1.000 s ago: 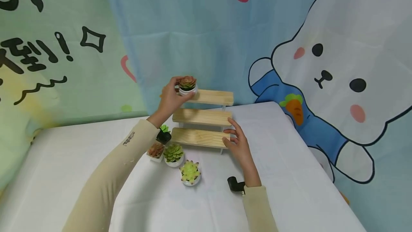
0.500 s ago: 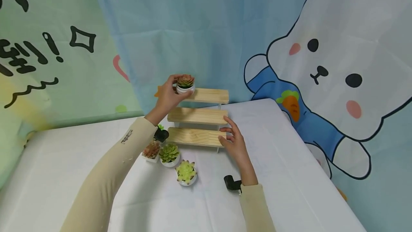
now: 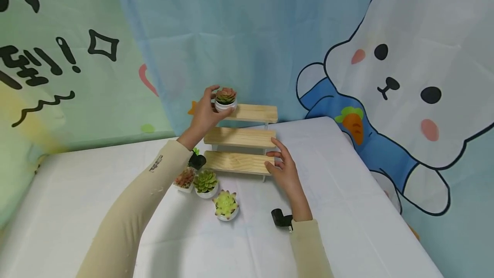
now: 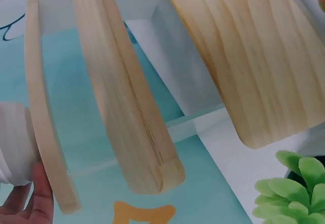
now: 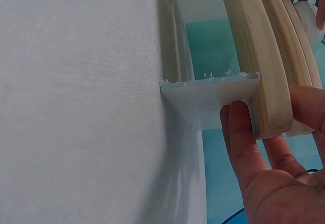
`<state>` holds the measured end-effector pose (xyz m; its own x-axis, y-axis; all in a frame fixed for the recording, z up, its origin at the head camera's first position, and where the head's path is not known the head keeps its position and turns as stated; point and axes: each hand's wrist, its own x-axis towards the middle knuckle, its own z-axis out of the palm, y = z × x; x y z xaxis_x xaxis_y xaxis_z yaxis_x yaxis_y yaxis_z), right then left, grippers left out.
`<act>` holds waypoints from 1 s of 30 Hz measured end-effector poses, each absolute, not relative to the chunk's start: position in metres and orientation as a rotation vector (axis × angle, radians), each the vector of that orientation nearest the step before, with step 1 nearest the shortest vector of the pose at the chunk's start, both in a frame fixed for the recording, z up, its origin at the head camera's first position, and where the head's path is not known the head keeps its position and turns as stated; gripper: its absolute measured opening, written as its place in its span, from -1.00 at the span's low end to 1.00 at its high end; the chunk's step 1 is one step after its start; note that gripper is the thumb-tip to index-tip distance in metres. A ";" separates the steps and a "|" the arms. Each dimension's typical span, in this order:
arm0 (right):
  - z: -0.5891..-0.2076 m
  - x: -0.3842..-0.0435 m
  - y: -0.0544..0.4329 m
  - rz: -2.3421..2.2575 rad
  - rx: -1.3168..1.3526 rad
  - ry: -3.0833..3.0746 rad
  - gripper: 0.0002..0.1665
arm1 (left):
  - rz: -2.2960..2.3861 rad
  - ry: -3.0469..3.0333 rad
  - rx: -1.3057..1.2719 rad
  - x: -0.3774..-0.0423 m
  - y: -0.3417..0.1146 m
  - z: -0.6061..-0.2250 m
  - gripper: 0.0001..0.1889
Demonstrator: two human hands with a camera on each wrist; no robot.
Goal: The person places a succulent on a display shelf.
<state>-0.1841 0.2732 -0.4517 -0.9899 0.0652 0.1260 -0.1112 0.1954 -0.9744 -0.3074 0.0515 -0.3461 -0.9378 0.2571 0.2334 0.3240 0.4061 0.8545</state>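
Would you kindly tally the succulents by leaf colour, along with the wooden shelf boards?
Reddish succulents: 2, one in the left hand
Green or yellow-green succulents: 3, one partly hidden
Wooden shelf boards: 3
Total: 8

Pink over green on the held succulent (image 3: 225, 95), white on its pot (image 3: 225, 106). Tan with darker grain on the shelves (image 3: 239, 163). White on the tablecloth (image 3: 231, 248). Cartoon-printed blue and green on the backdrop (image 3: 231, 46).
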 end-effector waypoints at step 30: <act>-0.448 -0.187 0.264 1.914 -0.011 -2.359 -0.14 | -1.706 -2.431 -0.611 -0.241 0.017 -0.367 -0.31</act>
